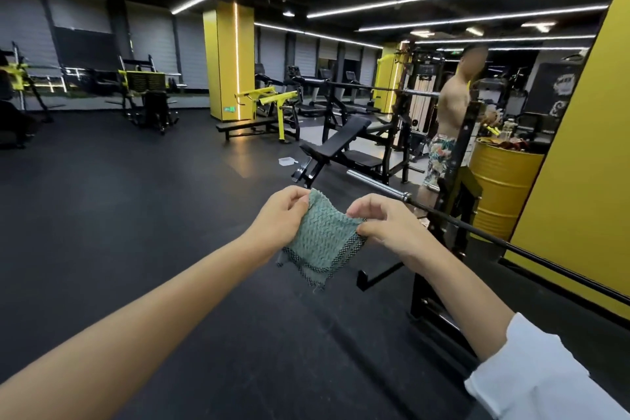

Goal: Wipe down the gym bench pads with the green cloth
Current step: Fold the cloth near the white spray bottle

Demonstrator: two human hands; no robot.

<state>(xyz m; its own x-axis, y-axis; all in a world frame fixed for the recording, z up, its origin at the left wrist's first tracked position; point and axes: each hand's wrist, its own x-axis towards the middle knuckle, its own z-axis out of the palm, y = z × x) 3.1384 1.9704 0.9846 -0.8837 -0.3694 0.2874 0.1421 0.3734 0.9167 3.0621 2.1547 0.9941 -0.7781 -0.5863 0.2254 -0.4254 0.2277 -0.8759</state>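
The green cloth (320, 235) hangs in the air between both hands, above the dark floor (136, 215). The left hand (279, 215) pinches its upper left corner with curled fingers, and the right hand (392, 225) grips its right edge, so the cloth stretches between them and its lower part droops free. The black gym bench (344, 140) stands farther off, beyond the hands and slightly right, well apart from the cloth. A person (450, 106) stands at the far right beside a yellow drum (501, 187)

Dark floor (136, 215) — incline bench (344, 140), plastic tub (286, 161), yellow drum (501, 187)
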